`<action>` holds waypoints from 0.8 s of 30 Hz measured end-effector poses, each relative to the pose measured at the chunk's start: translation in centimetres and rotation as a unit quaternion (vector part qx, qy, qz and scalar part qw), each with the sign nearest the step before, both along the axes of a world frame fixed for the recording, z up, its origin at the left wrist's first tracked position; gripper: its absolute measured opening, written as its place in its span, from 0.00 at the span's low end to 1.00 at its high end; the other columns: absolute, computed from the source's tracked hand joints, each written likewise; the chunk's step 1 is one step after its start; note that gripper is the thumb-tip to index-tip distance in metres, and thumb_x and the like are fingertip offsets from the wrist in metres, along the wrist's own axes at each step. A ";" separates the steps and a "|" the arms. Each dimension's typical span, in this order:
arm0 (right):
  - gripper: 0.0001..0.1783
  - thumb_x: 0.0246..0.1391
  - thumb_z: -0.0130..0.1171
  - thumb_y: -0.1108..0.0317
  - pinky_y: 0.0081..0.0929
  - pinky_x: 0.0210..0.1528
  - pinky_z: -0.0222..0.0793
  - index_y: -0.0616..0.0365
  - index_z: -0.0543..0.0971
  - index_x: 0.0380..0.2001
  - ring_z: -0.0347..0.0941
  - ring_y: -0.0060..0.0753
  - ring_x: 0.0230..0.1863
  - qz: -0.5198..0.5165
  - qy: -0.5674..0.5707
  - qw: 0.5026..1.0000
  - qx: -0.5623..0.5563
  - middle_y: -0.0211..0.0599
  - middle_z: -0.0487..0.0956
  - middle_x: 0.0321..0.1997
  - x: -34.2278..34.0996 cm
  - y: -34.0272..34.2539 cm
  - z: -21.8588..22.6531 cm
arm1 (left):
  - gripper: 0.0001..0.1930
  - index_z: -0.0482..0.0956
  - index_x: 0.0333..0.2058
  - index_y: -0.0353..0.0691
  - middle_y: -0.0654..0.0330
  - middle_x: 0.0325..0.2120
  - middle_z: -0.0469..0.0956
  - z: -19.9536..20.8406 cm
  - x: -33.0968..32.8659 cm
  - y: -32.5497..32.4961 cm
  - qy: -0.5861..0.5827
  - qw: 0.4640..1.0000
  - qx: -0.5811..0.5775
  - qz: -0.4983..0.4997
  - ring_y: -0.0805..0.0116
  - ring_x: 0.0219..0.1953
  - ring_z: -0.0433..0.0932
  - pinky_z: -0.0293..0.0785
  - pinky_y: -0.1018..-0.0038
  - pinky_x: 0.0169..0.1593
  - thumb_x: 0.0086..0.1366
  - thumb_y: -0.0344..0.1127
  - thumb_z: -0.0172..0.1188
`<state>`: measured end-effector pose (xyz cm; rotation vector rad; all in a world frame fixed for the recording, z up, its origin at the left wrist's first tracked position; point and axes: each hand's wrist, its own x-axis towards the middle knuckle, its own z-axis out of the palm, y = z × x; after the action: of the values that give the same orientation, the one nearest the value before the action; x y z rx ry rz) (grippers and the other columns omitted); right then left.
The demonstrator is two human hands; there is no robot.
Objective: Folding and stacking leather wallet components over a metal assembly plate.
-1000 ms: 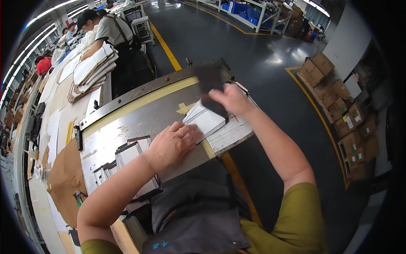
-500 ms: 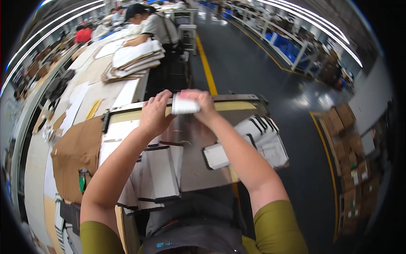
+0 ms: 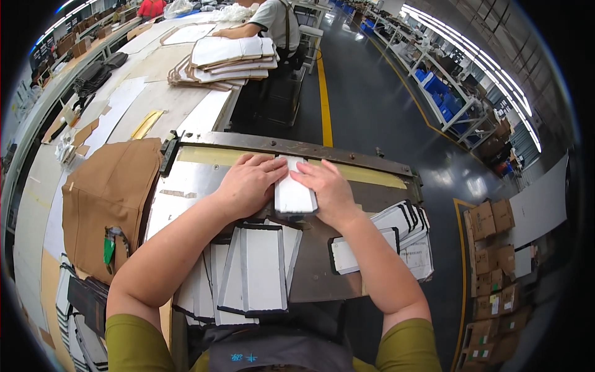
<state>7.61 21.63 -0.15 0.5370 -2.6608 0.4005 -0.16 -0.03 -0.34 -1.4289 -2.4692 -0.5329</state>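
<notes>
A small white panel (image 3: 295, 193) with dark edging lies lengthwise on the metal work plate (image 3: 204, 186), its far end close to the metal bar (image 3: 297, 147). My left hand (image 3: 253, 185) holds its left edge, fingers bent over the top. On the opposite side my right hand (image 3: 327, 189) grips it, with thumb and fingers on the white face. Nearer to me, several white panels with black edges (image 3: 263, 266) lie overlapped in a fanned pile. Beside my right forearm rests another group of white black-edged pieces (image 3: 362, 251).
A brown sheet (image 3: 105, 198) lies on the long table at left, with a green-handled tool (image 3: 109, 249) on it. Stacked white-and-brown panels (image 3: 226, 59) sit farther off, near a co-worker (image 3: 276, 28). Cardboard boxes (image 3: 493, 273) stand at right, beyond the floor aisle.
The panel, blurred and tilted in my hands before, now lies flat on the metal plate. Both hands have settled on either side of it. My view has shifted.
</notes>
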 end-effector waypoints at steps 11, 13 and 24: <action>0.20 0.49 0.63 0.69 0.43 0.67 0.60 0.51 0.83 0.48 0.74 0.43 0.58 0.022 0.001 1.000 -0.015 0.41 0.80 0.55 -0.3 -0.1 0.6 | 0.21 0.80 0.54 0.45 0.63 0.59 0.75 0.5 -0.5 0.0 -0.049 0.999 -0.009 0.003 0.60 0.62 0.69 0.59 0.62 0.67 0.60 0.32 0.63; 0.19 0.49 0.63 0.69 0.43 0.66 0.61 0.51 0.84 0.47 0.74 0.42 0.57 0.018 0.016 1.000 -0.013 0.41 0.80 0.55 -0.3 -0.1 0.4 | 0.21 0.80 0.53 0.45 0.62 0.57 0.75 0.2 -0.5 0.0 -0.027 1.000 0.003 0.001 0.59 0.61 0.68 0.59 0.62 0.67 0.59 0.31 0.62; 0.19 0.49 0.62 0.70 0.42 0.65 0.62 0.52 0.84 0.47 0.73 0.42 0.57 0.021 0.006 0.999 -0.034 0.41 0.80 0.54 -0.3 -0.3 0.2 | 0.22 0.81 0.53 0.46 0.56 0.51 0.73 1.3 0.4 -0.3 -0.061 0.998 -0.007 0.012 0.56 0.59 0.67 0.59 0.60 0.65 0.57 0.29 0.63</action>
<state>7.34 21.31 0.08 0.5743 -2.6180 0.4975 0.25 -0.31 0.98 -1.4101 -2.5853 -0.6185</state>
